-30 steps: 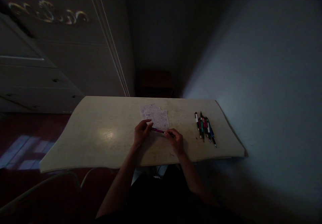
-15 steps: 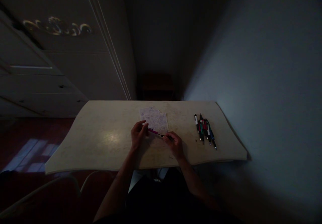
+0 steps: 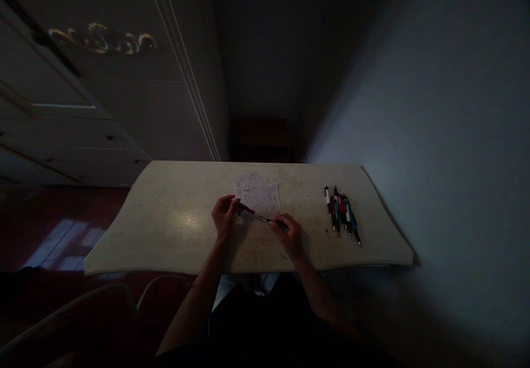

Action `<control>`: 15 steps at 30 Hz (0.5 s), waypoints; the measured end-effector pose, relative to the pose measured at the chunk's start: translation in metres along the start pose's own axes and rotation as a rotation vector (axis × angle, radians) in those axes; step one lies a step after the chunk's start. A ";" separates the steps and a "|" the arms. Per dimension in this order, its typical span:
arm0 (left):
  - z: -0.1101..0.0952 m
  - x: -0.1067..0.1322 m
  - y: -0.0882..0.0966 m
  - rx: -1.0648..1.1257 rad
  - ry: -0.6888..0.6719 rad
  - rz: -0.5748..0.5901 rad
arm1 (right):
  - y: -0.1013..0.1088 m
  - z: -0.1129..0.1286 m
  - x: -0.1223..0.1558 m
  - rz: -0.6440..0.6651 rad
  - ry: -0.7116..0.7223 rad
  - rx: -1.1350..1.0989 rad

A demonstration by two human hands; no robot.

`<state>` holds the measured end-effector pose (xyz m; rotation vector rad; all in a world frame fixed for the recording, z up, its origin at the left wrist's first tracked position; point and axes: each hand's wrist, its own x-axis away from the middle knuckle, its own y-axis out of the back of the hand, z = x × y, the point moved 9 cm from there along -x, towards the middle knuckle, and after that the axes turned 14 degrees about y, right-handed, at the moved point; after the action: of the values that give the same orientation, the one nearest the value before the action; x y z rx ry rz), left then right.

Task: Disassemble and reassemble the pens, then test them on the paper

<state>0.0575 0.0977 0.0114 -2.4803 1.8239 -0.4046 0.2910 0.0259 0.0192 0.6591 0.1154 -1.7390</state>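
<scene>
My left hand [image 3: 224, 215] pinches the purple barrel [image 3: 247, 208] of a pen near the middle of the table. Between thumb and fingers, my right hand [image 3: 290, 234] grips the pen's dark end piece [image 3: 282, 224]. A thin dark length, like a refill, shows between the two parts, so the pen looks pulled apart; dim light hides finer detail. Just beyond the hands lie sheets of paper [image 3: 259, 192] covered in small handwriting, overlapping each other. To the right, several pens [image 3: 342, 211] with black, white, red, green and blue parts lie in a loose bunch.
The pale table [image 3: 165, 241] has a worn, stained top. A bluish wall [image 3: 447, 136] borders it on the right. Cabinets [image 3: 124, 103] with an ornate handle stand at the far left. Chair frames [image 3: 136, 302] are at the lower left, and a small dark speck lies left of the pens.
My hands have drawn slightly apart, and more of the thin dark length shows between the pen's parts. The whole view has shifted a little.
</scene>
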 end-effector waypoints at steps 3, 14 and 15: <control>-0.006 0.003 0.007 -0.002 -0.050 -0.056 | 0.001 0.000 0.000 -0.011 0.008 0.016; -0.018 0.036 0.052 -0.415 -0.258 -0.205 | -0.005 0.002 0.002 0.047 0.051 0.073; -0.018 0.039 0.054 -0.478 -0.285 -0.200 | -0.005 0.002 0.002 0.056 0.055 0.079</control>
<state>0.0137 0.0461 0.0263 -2.8388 1.7186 0.4170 0.2851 0.0251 0.0187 0.7619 0.0663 -1.6792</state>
